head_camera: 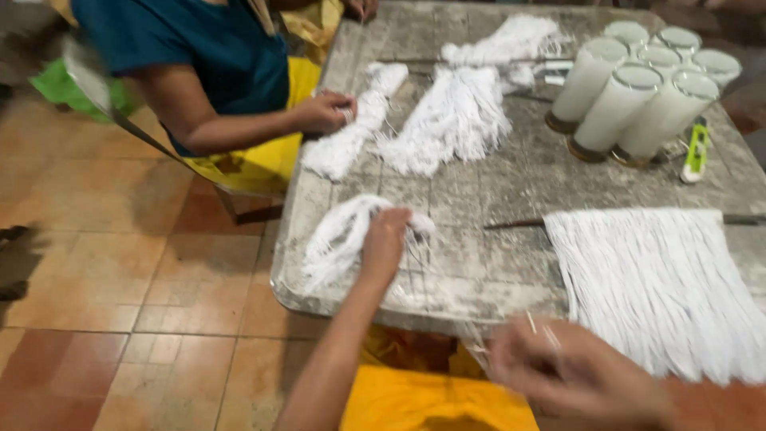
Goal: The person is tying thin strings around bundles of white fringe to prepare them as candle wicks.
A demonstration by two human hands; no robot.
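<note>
The left hand (384, 242) is closed around a loose bundle of white strings (339, 238) at the near left of the wax-crusted table (511, 183). The right hand (570, 371), blurred at the near edge, pinches 2 or 3 thin strands (536, 326) between half-curled fingers. To work cleanly, keep the bundle pinned and draw few strands, clear of the hanging white fringe (654, 279) on the right
</note>
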